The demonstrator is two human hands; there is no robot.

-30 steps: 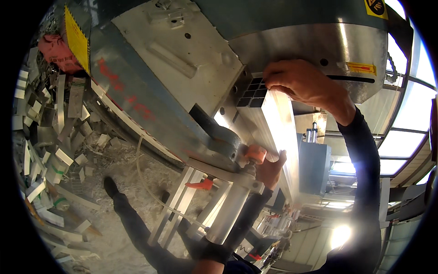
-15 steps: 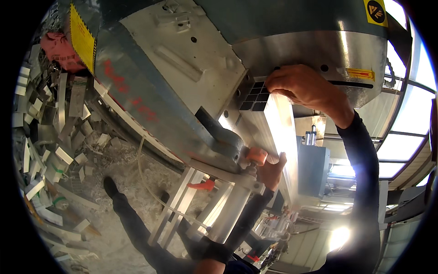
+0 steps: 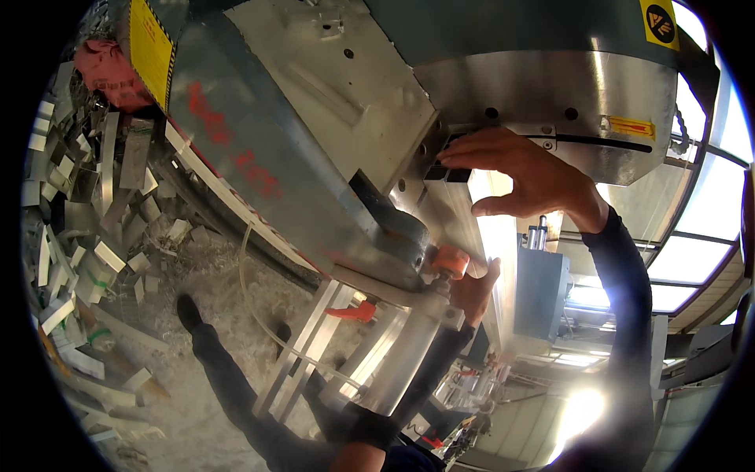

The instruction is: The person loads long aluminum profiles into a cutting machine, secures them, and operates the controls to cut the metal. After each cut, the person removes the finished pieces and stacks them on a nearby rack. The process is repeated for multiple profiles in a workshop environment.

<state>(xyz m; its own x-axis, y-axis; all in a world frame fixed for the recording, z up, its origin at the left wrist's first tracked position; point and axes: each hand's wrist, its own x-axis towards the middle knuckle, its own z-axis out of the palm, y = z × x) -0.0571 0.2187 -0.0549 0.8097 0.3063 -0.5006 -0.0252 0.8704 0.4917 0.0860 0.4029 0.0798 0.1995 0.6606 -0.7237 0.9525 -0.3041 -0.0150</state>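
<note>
A stack of long, bright aluminium profiles (image 3: 495, 234) lies against the metal side of a large grey-green machine (image 3: 519, 31). Dark hollow openings show at the near end of the stack. My right hand (image 3: 528, 169) is open there, its fingers laid across the profile ends and its thumb spread away below them. Farther down the stack, my left hand (image 3: 476, 294) holds the profiles from the side, thumb up against them. An orange knob (image 3: 449, 261) on a clamp cylinder (image 3: 401, 358) partly hides that hand's fingers.
Aluminium offcuts (image 3: 86, 259) are heaped on the dusty floor at the left, below a red cloth bundle (image 3: 112, 72). A thin hose (image 3: 279, 346) loops past the cylinder's frame, which carries a red lever (image 3: 354, 312). A blue-grey machine box (image 3: 543, 291) stands beyond the profiles.
My right hand has loosened from its curled grip on the profile edge and spread flat over their ends, hiding most openings. My left hand stays at the profiles. The view has shifted slightly.
</note>
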